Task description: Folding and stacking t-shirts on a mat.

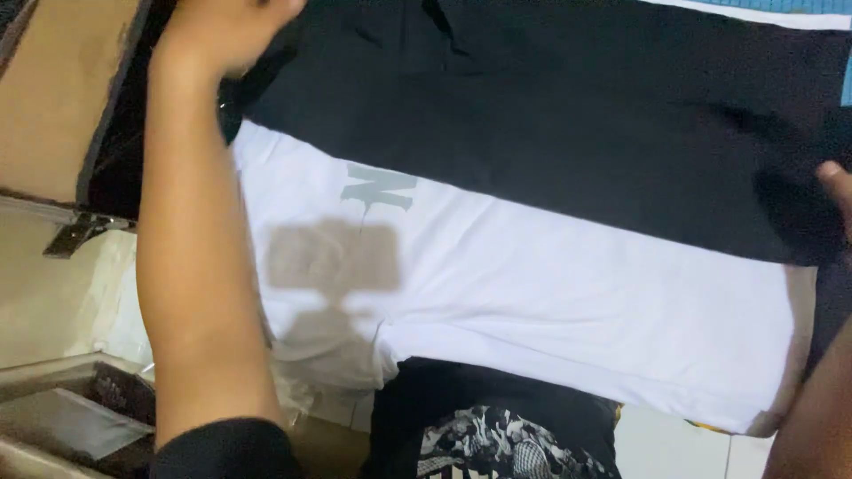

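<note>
a: so, at the far left, what is seen?

b: a brown panel (53, 98) with a metal hinge (71, 235) is seen there, and beside it the left hand (226, 31), reached up along the forearm to the top edge of the view. it is closed on the left end of the black cloth (568, 115); the fingers are partly cut off by the frame, so the grip itself is only partly shown.

a: and how is the cloth laid?

b: it is stretched across the view, its long axis running from the left hand, high up, down to the right hand (834, 191), lower at the right edge. the white shirt (568, 310) with a grey print is spread under it, touching it along the whole lower border.

a: is the right hand clamped on it too?

b: only a fingertip or two are seen against the cloth's right end. contact is shown; whether it is pinched or only pressed cannot be told.

a: so the hands are held how?

b: well apart, one at each end of the cloth, which lies between them. neither is nearer; both are at its ends. a dark patterned garment (497, 435) is seen below the shirt, near the wearer's body.
</note>
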